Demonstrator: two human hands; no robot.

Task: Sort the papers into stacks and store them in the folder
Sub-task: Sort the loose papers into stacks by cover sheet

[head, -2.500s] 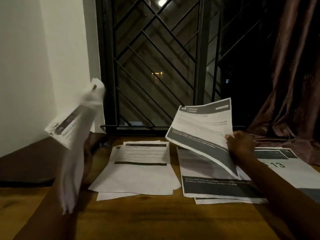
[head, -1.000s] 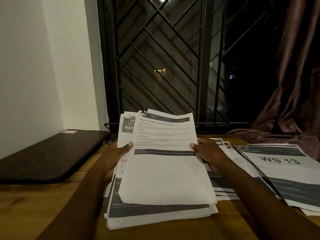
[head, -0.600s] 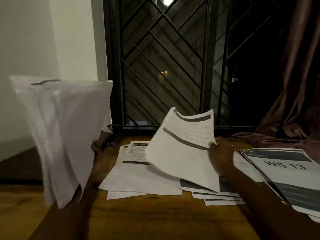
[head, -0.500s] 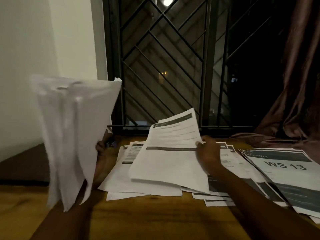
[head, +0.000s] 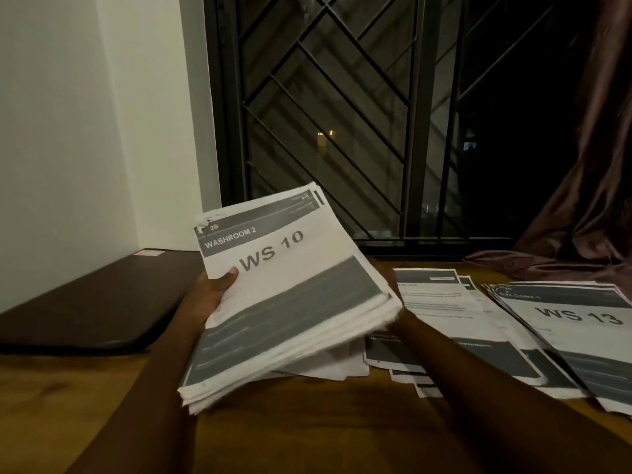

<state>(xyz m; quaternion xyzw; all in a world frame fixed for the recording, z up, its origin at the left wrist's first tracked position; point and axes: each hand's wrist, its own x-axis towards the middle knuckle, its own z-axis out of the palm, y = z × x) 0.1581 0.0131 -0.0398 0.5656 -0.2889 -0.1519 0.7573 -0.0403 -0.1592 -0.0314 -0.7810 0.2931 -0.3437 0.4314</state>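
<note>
Right hand mostly under held stack; grip not readable. Left hand: thumb shows, fingers hidden beneath. WS 13 pile cut by right edge. Middle pile: small print blurred, probably body text.

A wooden table carried a dark folder at left; fanned papers lay right of centre. A stack headed WS 13 lay just beside them.

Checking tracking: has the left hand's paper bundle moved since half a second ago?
Yes. The bundle came down and right, from before the wall to the foot of the window grille.
</note>
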